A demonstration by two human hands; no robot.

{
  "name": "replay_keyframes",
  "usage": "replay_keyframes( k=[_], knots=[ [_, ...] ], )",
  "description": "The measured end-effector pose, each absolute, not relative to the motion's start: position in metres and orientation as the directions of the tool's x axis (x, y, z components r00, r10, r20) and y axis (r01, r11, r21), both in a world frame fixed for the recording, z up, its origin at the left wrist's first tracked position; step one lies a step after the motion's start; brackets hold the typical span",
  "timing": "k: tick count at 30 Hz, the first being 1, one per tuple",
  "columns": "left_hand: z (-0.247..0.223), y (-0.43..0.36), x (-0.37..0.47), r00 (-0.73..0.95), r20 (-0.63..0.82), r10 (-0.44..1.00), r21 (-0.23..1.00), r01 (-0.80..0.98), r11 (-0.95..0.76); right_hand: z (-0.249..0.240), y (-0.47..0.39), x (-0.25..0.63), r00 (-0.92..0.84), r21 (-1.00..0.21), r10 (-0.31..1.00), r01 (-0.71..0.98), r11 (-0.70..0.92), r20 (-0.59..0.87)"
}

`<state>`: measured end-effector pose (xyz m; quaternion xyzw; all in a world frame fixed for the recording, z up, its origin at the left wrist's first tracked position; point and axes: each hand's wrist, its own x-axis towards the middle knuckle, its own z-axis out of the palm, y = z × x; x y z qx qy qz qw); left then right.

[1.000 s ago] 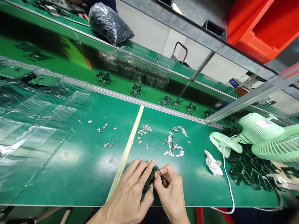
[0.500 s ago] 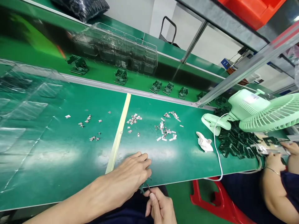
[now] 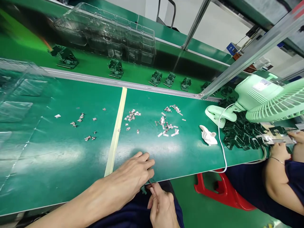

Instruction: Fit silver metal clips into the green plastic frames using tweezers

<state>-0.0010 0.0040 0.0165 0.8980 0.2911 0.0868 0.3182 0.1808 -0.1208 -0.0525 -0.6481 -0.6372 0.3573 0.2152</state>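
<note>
My left hand [image 3: 136, 172] is at the table's front edge, its fingers curled down over a small dark green part [image 3: 143, 189]. Only a corner of that part shows below the palm; the rest is hidden. Just beneath and to the right, my right hand [image 3: 162, 202] pinches a thin dark rod-like tool [image 3: 150, 182], whose tip meets the part under my left hand. Beyond my hands lie small silver metal clips [image 3: 131, 115] in a loose pile, and flat metal strips [image 3: 167, 126] are scattered to their right.
Yellow tape [image 3: 116, 136] crosses the green table [image 3: 78, 177]. Clear plastic trays [image 3: 16, 110] lie left. Dark assemblies [image 3: 116, 68] line the back ledge. A white cloth [image 3: 208, 136], a green fan [image 3: 258, 95] and a dark heap [image 3: 242, 136] stand right, beside a co-worker's hands [image 3: 280, 151].
The view has shifted, so the table's contents sit higher and slightly left. My right hand has come up closer to my left, still pinching the tool.
</note>
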Motion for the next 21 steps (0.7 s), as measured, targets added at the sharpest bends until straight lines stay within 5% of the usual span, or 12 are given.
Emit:
replay_keyframes(
  k=[3,8,21],
  knots=[
    [0.027,0.012,0.007,0.825,-0.150,0.545,0.573,0.522,-0.632,-0.048,-0.119,0.180,-0.055,-0.685,0.978,0.721,-0.100,-0.200],
    [0.039,0.022,0.016,0.820,-0.304,0.486,0.519,0.570,-0.637,-0.038,-0.115,0.186,-0.173,-0.796,0.951,0.595,-0.107,-0.257],
    [0.011,0.007,0.005,0.834,-0.172,0.524,0.553,0.522,-0.649,-0.055,-0.122,0.189,-0.193,-0.831,0.964,0.554,-0.045,-0.181]
  ],
)
